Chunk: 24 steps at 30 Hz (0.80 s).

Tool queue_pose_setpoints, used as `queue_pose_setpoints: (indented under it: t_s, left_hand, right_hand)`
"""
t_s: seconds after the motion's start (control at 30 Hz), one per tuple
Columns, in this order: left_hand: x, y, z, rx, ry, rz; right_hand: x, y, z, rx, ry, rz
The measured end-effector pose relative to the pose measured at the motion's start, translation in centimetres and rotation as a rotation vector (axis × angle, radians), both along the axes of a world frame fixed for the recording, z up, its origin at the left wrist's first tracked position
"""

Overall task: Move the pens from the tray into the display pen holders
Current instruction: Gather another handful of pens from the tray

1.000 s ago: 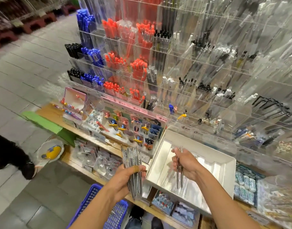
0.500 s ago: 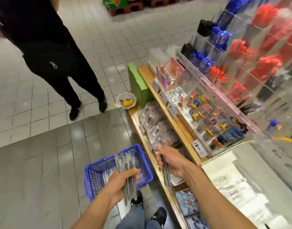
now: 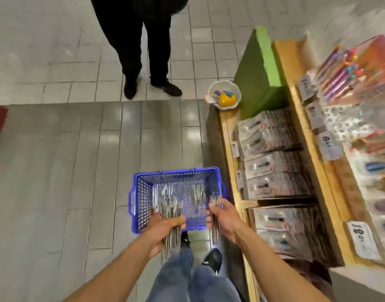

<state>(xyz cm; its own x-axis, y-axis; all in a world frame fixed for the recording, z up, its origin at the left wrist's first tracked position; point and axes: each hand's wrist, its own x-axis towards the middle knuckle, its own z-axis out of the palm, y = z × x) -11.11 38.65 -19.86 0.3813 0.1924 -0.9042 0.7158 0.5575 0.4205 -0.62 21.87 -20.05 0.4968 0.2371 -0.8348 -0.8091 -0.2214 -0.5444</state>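
The view has swung from the display and tray down to a blue basket (image 3: pixel 176 197) on the floor. Above its near edge the left hand (image 3: pixel 163 227) grips a thick bundle of pens (image 3: pixel 172 216); the right hand (image 3: pixel 223 219), toward the basket's shelf side, pinches a few pens. More pens lie in the basket. Holders and tray are out of view, so placing has paused.

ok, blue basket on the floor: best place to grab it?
The blue basket shows a loop handle on its left short wall. Hook fingers through it from the left side. Both hands are full of pens, so free one first.
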Motion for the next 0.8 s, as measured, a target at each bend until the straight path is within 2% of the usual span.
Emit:
queue_pose_setpoints:
  t_s: [0.2, 0.43, 0.57, 0.67, 0.8]
  left_hand:
    - [2.9, 1.6, -13.1, 0.027, 0.089, 0.008]
    - [7.3, 0.8, -32.6, -0.002, 0.228, 0.021]
    - [9.1, -0.1, -44.2, 0.036, 0.205, -0.020]
    - [10.4, -1.2, -51.6, 0.067, 0.222, -0.030]
    - [12.2, -2.9, -57.9, 0.148, 0.210, -0.075]
  right_hand:
    - [1.7, 2.0, -13.2, -0.230, -0.007, 0.079]
    - [4.4, 3.5, -34.1, -0.474, -0.136, 0.279]
    - [5.8, 4.0, -45.8, -0.583, -0.157, 0.409]
    - [6.6, 4.4, -52.4, -0.681, -0.192, 0.484]
    - [7.3, 4.4, -58.4, -0.774, -0.223, 0.465]
